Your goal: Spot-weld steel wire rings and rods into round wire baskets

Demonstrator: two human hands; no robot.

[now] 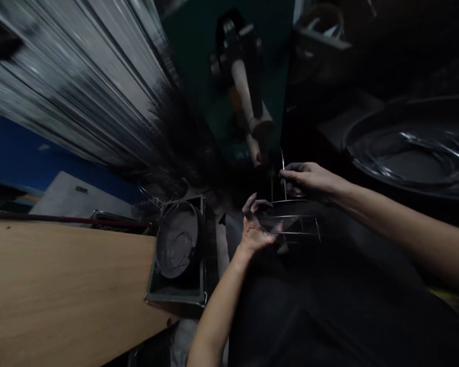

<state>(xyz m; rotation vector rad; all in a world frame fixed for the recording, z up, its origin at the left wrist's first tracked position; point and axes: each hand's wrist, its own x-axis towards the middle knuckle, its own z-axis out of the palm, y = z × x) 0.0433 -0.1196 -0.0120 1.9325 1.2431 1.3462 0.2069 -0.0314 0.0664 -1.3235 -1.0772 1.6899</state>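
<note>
Item: wire rack [292, 219], held in the air above dark cloth, not set down. Right hand [306, 179]: fingers clenched around its upright rod. Left hand [255, 229]: fingers spread and released, just beside the lower hoops, contact unclear. Nearby: metal tray [148, 294] on wooden counter [61, 290], holding a round pan [178, 239], contents unclear. Steel basin [405, 153] at far right, contents too dark to tell.

a wire rack [290, 216] sits between the left hand [255, 228] and right hand [306, 181]; to its left, a pot [179, 239] rests in a metal tray [176, 297] beside a counter [61, 285]; a pan [409, 158] lies to its right.
</note>
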